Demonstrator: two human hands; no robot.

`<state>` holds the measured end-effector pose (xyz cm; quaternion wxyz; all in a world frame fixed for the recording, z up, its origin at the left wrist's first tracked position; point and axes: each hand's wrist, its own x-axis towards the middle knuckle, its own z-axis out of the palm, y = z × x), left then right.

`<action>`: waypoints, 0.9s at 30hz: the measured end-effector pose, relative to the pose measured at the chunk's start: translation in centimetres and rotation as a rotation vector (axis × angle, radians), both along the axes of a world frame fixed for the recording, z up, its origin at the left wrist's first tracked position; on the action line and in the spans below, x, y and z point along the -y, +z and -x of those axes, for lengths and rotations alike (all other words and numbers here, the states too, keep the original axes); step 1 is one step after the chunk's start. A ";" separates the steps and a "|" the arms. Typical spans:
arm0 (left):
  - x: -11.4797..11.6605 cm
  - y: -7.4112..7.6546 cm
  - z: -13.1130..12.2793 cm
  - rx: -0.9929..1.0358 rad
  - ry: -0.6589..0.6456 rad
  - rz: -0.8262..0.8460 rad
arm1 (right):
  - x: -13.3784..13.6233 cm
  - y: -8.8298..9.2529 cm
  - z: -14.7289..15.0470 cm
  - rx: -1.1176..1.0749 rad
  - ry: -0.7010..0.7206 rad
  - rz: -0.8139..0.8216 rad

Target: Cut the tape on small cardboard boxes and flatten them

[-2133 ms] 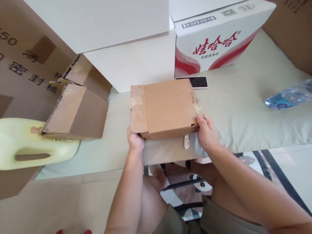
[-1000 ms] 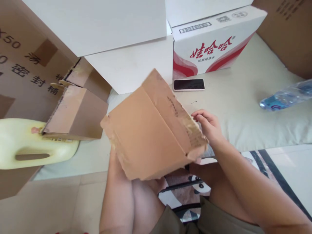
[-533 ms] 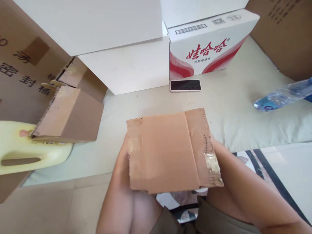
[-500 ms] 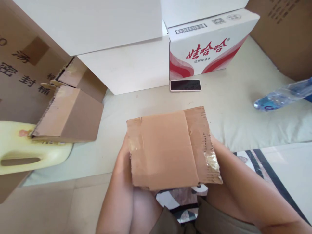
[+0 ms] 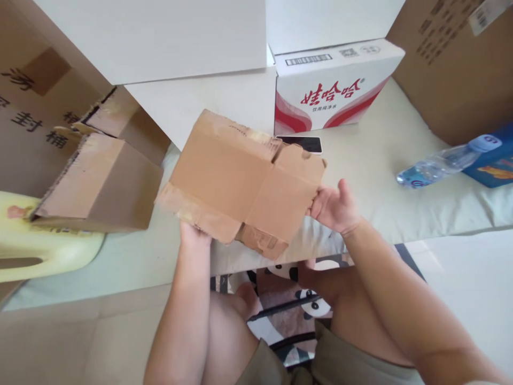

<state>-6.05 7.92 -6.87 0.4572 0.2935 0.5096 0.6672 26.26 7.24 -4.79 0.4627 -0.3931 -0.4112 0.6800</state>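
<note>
A small brown cardboard box with opened flaps and torn, taped edges is held tilted in front of me. My left hand grips it from below at the near left edge; the fingers are mostly hidden beneath the cardboard. At the box's right end, my right hand has its palm turned up and thumb spread away. Its fingertips are at the cardboard edge, and I cannot tell whether they press on it. Just behind the box lies a phone, partly covered by it.
White cartons and a red-and-white water carton stand at the back. To the left are another opened cardboard box and a pale yellow jug. A plastic bottle leans on a blue package at right.
The box has turned and moved up and left, now showing an unfolded end with flaps. My right hand has come out from behind it and spread open.
</note>
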 end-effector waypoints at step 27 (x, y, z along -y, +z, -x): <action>0.6 3.0 -3.2 0.514 -0.160 0.129 | 4.5 14.6 -22.8 1.131 -1.173 -0.134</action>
